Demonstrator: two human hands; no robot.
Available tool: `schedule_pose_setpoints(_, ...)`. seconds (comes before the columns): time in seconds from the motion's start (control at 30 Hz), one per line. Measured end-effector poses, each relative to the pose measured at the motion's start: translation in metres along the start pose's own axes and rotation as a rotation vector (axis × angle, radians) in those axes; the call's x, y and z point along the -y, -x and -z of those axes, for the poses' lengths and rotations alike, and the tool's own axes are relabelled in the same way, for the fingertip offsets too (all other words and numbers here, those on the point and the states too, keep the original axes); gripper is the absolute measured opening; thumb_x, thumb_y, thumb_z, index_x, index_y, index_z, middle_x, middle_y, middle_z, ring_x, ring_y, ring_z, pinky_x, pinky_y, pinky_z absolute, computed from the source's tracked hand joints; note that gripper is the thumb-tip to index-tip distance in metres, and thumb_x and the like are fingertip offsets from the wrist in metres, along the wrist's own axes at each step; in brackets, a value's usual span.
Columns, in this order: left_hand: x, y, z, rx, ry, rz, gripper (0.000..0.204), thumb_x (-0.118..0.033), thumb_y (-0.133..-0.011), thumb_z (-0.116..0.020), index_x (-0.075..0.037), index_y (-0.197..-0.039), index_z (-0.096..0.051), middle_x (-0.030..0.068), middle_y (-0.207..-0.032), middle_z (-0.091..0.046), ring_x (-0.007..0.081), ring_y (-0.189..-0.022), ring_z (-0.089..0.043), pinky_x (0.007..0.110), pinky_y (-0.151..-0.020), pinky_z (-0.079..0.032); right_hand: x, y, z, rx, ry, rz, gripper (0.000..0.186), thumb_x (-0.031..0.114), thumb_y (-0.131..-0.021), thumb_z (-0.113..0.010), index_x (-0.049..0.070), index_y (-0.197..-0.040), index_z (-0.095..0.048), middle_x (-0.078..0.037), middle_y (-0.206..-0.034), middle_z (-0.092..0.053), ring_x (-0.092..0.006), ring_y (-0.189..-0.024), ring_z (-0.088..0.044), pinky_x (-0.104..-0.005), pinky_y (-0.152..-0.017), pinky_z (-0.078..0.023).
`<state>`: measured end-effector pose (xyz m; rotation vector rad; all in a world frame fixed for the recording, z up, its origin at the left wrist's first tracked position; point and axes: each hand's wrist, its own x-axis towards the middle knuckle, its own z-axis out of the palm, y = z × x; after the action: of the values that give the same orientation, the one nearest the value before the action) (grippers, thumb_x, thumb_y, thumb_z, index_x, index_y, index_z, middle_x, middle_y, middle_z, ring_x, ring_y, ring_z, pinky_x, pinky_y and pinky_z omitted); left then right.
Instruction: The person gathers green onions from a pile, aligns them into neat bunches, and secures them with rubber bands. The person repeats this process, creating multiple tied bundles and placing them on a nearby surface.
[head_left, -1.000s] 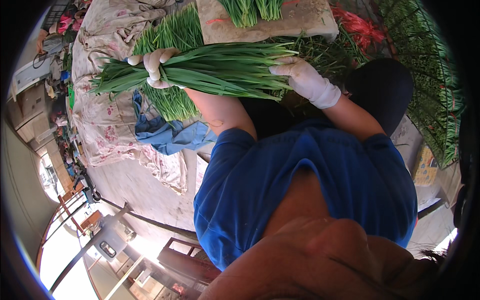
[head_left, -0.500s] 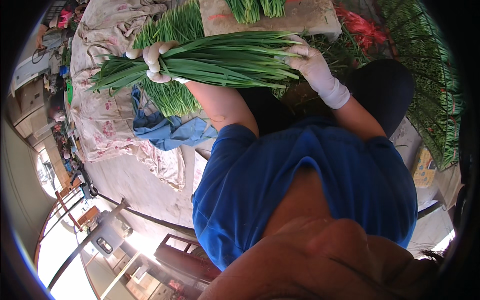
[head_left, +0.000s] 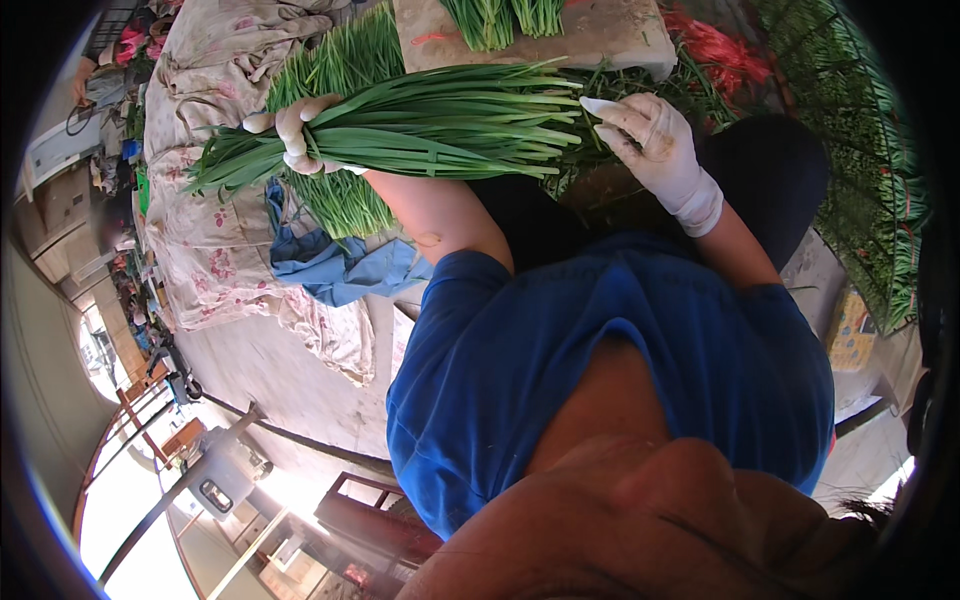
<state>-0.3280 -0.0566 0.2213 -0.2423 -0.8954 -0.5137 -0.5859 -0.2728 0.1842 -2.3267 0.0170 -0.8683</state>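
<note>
A thick bunch of garlic chives (head_left: 430, 125) lies sideways in front of me, with its dark leaf tips to the left and its pale stem ends to the right. My left hand (head_left: 297, 132), in a white glove, is wrapped round the leafy part and holds it up. Just off the stem ends is my gloved right hand (head_left: 648, 140), fingers stretched out and apart, with nothing seen in it. Beneath the held bunch a large heap of chives (head_left: 340, 200) rests on a cloth.
A worn board (head_left: 600, 35) at the far side bears tied bunches of chives (head_left: 480, 22). Red plastic ties (head_left: 715, 55) lie to its right, by loose trimmings. Blue cloth (head_left: 340, 270) and a floral sheet (head_left: 215, 240) are at the left. More greens (head_left: 850, 170) lie under dark netting at right.
My right hand has let go of the stem ends and drawn back to the right, its fingers opening. The left hand keeps its hold on the bunch, shifted slightly left.
</note>
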Motion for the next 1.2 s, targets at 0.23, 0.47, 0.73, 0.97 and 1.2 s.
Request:
schedule_pose_setpoints(0.23,-0.008,0.004,0.023,-0.055,-0.075,0.124,0.051,-0.003,-0.082,-0.046,-0.009,-0.132,-0.044,-0.0032,-0.084,-0.053,0.0155,-0.1,-0.05,0.038,-0.103,-0.033,-0.006,-0.032,-0.033,0.032,-0.074,0.15,0.029,0.017,-0.072,-0.071,0.014,-0.101,-0.066,-0.003,-0.083,-0.06,-0.023,-0.075,-0.059,-0.0327,-0.063,-0.049)
schedule_pose_setpoints(0.47,0.001,0.006,0.017,-0.114,-0.109,0.055,0.052,-0.006,-0.085,-0.046,-0.011,-0.136,-0.039,-0.0031,-0.086,-0.052,0.0136,-0.102,-0.051,0.037,-0.105,-0.034,-0.002,-0.043,-0.03,0.033,0.036,-0.039,0.028,0.008,-0.075,-0.069,0.012,-0.103,-0.065,-0.004,-0.089,-0.063,-0.0175,-0.065,-0.059,-0.0265,-0.063,-0.049)
schedule_pose_setpoints(0.73,0.006,0.003,0.023,-0.254,-0.323,0.035,0.048,-0.013,-0.089,-0.045,-0.004,-0.136,-0.036,0.0064,-0.093,-0.061,0.0181,-0.106,-0.053,0.038,-0.1,-0.041,0.005,-0.048,-0.043,-0.064,0.023,-0.002,0.03,0.013,-0.079,-0.066,0.018,-0.109,-0.064,-0.002,-0.08,-0.065,-0.0203,-0.059,-0.058,-0.0297,-0.055,-0.049)
schedule_pose_setpoints(0.97,0.021,0.0,0.023,-0.564,-0.575,0.063,0.039,-0.011,-0.084,-0.053,0.002,-0.121,-0.049,0.0074,-0.089,-0.062,0.0188,-0.098,-0.058,0.035,-0.091,-0.048,-0.007,-0.058,-0.047,-0.047,0.257,0.228,0.016,0.022,-0.08,-0.062,0.014,-0.094,-0.064,-0.002,-0.067,-0.056,-0.0216,-0.056,-0.057,-0.0333,-0.047,-0.046)
schedule_pose_setpoints(1.2,0.017,0.001,0.032,-0.774,-0.555,0.138,0.039,-0.017,-0.084,-0.054,0.0,-0.119,-0.052,0.0078,-0.1,-0.063,0.0211,-0.095,-0.057,0.033,-0.092,-0.046,-0.021,-0.07,-0.048,0.029,0.141,0.106,0.033,0.008,-0.075,-0.065,0.013,-0.107,-0.065,-0.008,-0.089,-0.067,-0.0243,-0.065,-0.062,-0.0319,-0.058,-0.052)
